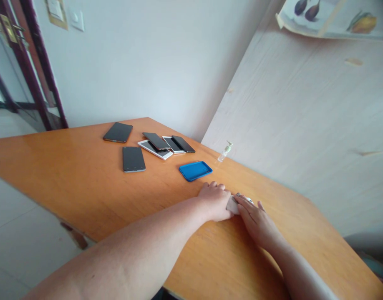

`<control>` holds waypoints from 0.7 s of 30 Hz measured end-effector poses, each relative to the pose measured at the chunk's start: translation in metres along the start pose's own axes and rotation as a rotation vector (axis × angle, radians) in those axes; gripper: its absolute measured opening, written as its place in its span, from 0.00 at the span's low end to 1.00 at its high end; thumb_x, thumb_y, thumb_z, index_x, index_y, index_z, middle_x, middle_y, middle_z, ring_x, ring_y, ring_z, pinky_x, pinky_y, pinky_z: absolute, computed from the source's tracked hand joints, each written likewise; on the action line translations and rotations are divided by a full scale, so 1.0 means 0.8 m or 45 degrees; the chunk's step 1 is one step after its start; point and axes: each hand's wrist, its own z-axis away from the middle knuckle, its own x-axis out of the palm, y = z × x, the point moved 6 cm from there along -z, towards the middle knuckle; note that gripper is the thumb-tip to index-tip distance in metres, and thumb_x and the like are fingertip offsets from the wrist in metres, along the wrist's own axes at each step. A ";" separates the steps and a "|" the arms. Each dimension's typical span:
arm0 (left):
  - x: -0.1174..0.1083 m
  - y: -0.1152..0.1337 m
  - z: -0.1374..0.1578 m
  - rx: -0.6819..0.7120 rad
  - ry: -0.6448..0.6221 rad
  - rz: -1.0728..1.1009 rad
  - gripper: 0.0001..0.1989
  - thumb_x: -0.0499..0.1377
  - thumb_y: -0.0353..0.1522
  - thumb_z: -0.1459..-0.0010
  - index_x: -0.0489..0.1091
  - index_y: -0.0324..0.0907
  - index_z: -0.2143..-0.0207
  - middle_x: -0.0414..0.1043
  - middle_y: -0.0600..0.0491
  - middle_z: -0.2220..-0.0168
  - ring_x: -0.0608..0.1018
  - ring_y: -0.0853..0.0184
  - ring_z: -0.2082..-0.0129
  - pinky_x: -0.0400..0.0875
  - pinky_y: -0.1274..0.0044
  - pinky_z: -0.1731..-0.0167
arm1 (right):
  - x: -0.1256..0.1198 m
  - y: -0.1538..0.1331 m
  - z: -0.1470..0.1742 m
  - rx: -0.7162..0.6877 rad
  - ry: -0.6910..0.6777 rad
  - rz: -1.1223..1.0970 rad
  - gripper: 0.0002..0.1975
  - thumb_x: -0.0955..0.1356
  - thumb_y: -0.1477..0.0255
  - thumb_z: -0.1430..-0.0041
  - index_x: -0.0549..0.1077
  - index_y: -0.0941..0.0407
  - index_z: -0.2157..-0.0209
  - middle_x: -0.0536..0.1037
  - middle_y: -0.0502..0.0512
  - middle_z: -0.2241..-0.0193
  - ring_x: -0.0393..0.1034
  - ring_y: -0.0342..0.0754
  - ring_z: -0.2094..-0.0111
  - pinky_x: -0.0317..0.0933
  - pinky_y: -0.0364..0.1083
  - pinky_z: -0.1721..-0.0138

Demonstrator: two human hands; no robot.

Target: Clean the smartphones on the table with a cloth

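On the wooden table, my left hand (pixel 214 202) is wrapped around the left end of a flat whitish object, apparently a white phone (pixel 232 205). My right hand (pixel 254 217) lies over the same object from the right, its fingers stretched out flat across the top. A pale end with a dark spot shows past the right fingertips. Most of the object is covered by both hands, so its exact kind is unclear. Just beyond my left hand sits a blue phone case (pixel 195 171), inner side up.
A clear pump bottle (pixel 224 152) stands near the wall-side edge. Farther back lie a dark tablet-like device (pixel 118 132), a black phone (pixel 134 159) and a loose pile of several phones (pixel 157 151). Walls border the table (pixel 116 200) behind and right; a door is far left.
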 end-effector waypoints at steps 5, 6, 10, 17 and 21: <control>0.000 0.001 0.000 -0.010 0.049 0.010 0.22 0.58 0.49 0.49 0.69 0.44 0.58 0.72 0.44 0.52 0.72 0.49 0.50 0.69 0.59 0.56 | 0.002 0.013 -0.003 0.076 0.053 -0.015 0.24 0.53 0.62 0.30 0.65 0.53 0.39 0.66 0.61 0.38 0.54 0.56 0.34 0.37 0.70 0.35; 0.000 0.001 0.000 -0.017 0.065 0.022 0.22 0.57 0.49 0.48 0.68 0.44 0.58 0.72 0.44 0.53 0.72 0.49 0.51 0.69 0.59 0.56 | 0.003 0.001 -0.002 0.014 0.029 -0.033 0.24 0.53 0.62 0.30 0.65 0.52 0.39 0.66 0.60 0.37 0.54 0.55 0.34 0.36 0.69 0.35; 0.000 0.001 0.000 -0.042 0.102 0.055 0.20 0.56 0.46 0.46 0.66 0.43 0.56 0.73 0.44 0.54 0.73 0.49 0.52 0.69 0.60 0.58 | 0.002 -0.029 0.000 -0.159 -0.053 -0.075 0.23 0.53 0.62 0.29 0.62 0.49 0.38 0.64 0.57 0.36 0.53 0.53 0.34 0.34 0.67 0.34; -0.001 0.007 0.001 -0.037 0.082 0.043 0.27 0.61 0.45 0.53 0.62 0.42 0.52 0.73 0.43 0.55 0.73 0.49 0.52 0.69 0.60 0.57 | 0.001 0.037 -0.007 0.161 0.077 -0.002 0.23 0.53 0.63 0.31 0.65 0.51 0.40 0.68 0.60 0.39 0.56 0.59 0.35 0.35 0.75 0.38; -0.001 0.013 0.004 -0.036 0.077 0.049 0.26 0.59 0.40 0.51 0.61 0.42 0.50 0.73 0.43 0.54 0.74 0.50 0.53 0.67 0.60 0.56 | 0.002 -0.006 -0.006 -0.032 -0.001 -0.061 0.23 0.53 0.63 0.30 0.62 0.49 0.38 0.66 0.58 0.38 0.54 0.56 0.34 0.35 0.71 0.36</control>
